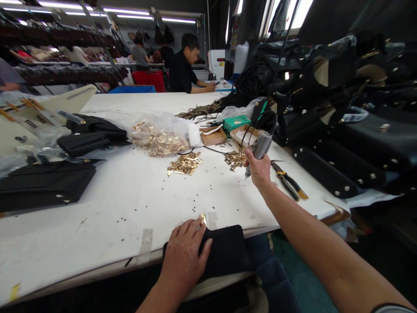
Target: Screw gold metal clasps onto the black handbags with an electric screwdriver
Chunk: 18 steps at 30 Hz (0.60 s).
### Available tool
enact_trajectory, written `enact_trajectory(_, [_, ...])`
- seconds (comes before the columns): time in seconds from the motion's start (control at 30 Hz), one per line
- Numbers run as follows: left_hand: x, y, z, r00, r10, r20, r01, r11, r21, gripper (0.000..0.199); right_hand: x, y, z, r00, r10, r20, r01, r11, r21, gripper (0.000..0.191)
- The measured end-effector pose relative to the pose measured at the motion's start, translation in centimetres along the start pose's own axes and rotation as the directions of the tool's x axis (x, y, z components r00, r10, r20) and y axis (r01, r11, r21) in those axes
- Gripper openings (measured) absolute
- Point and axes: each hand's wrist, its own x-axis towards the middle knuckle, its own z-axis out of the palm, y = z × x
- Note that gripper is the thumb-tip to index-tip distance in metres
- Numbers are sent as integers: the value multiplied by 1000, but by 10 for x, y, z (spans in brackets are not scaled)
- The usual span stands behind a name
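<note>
My left hand [185, 248] lies over a black leather bag piece [226, 250] at the table's front edge, its fingers flat and the thumb spread. The index fingertip touches a small gold metal fitting [203, 218] at the piece's upper edge. My right hand [259, 168] is closed round a grey electric screwdriver [262, 147], its tip pointing down just over the white tabletop. A loose heap of gold fittings [235, 160] lies beside the screwdriver. Another heap of gold fittings [185, 164] is farther left.
Yellow-and-black pliers [289, 180] lie right of my right hand. Behind are a plastic bag of gold fittings [159, 139], a small cardboard box [213, 135] and a green box [237, 123]. Black bags [345, 143] are piled right, others [48, 182] left. A co-worker [185, 65] sits at the far end.
</note>
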Motion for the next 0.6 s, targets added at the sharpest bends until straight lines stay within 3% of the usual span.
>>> enact_trajectory(0.17, [-2,-1,2,1000,4,8,-5,1000,6,32,-1,2,-2,1000,18,-25,-19,999,-42,54])
enact_trajectory(0.33, [0,-1,2,999,-22,44,23,1000,-16,27,-15,-9,0,1000,14,-18,-12,994,109,54])
enact_trajectory(0.47, [2,2,-3,994,-60,93,65,997,-50,25,-61,-24,11,987,67,148,-105,958,266,50])
enact_trajectory(0.6, [1,4,-5,989,-83,123,93,992,-82,28,-119,-34,25,929,159,333,-270,909,319,48])
